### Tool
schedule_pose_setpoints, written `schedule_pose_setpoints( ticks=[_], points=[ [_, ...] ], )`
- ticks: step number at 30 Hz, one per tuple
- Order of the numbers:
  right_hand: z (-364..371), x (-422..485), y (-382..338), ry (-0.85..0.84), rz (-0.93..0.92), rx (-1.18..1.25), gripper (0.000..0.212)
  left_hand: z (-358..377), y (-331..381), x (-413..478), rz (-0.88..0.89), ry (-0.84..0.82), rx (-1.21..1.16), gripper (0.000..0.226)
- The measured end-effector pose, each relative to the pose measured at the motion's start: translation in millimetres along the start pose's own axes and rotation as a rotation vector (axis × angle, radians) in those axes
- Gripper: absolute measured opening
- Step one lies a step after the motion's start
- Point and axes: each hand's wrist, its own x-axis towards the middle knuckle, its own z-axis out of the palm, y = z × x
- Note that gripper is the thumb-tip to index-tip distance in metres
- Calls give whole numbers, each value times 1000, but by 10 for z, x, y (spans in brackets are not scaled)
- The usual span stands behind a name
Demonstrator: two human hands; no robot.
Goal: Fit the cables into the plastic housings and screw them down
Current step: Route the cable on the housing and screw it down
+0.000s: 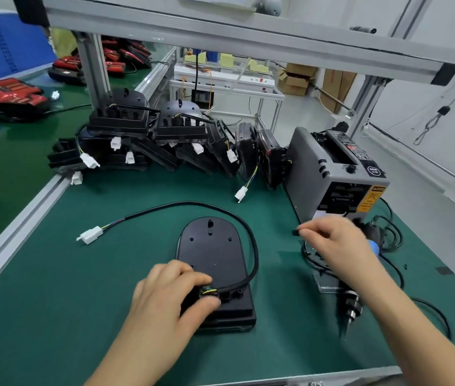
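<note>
A black plastic housing [211, 254] lies flat on the green mat in front of me. Its black cable [251, 238] loops up and left from the housing's near end to a white connector [90, 234]. My left hand [170, 291] pinches the cable's near end, with its coloured wires, at the slot on the housing. My right hand [334, 240] hovers to the right of the housing and pinches a small black piece [294, 232] between thumb and forefinger. An electric screwdriver [349, 305] lies on the mat under my right forearm.
A grey tape dispenser [332, 174] stands at the right rear. A heap of black housings with white connectors [165, 140] fills the back of the mat. An aluminium rail [17, 218] borders the mat on the left. Black cords [393, 235] coil at the right.
</note>
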Motion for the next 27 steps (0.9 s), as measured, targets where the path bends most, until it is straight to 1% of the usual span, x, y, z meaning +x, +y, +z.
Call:
schedule_pose_setpoints(
  ticks=[1, 2, 3, 4, 7, 10, 14, 17, 18, 20, 23, 25, 27],
  points=[
    [47, -83, -173, -55, 24, 214, 12, -23, 20, 45, 5, 18, -17, 50],
    [106, -169, -334, -113, 44, 385, 14, -36, 53, 98, 17, 62, -43, 38],
    [172, -243, -469, -170, 58, 503, 16, -41, 101, 154, 27, 117, -74, 24],
    [239, -306, -577, -224, 68, 587, 16, -36, 151, 207, 46, 167, -99, 15],
    [386, -421, -772, -333, 96, 761, 13, 3, 261, 317, 62, 206, -149, 21],
    [411, -428, -816, -351, 127, 824, 12, 22, 252, 354, 58, 226, -207, 20],
    [400, -416, -797, -350, 139, 791, 12, 36, 222, 348, 38, 249, -299, 18],
    [404, -428, -795, -318, 112, 729, 9, 35, 221, 355, -21, 206, -382, 20],
    [402, -438, -787, -281, 67, 673, 9, 32, 215, 362, -37, 188, -402, 20],
    [406, -461, -769, -175, -87, 466, 12, 21, 203, 375, -67, 156, -428, 21],
    [424, -481, -760, -16, -322, 157, 4, 16, 196, 389, -105, 132, -468, 22],
    [449, -486, -753, 36, -386, 93, 6, 20, 199, 391, -142, 137, -529, 20],
    [471, -495, -749, 35, -342, 167, 2, 28, 208, 385, -174, 155, -580, 16]
  ],
)
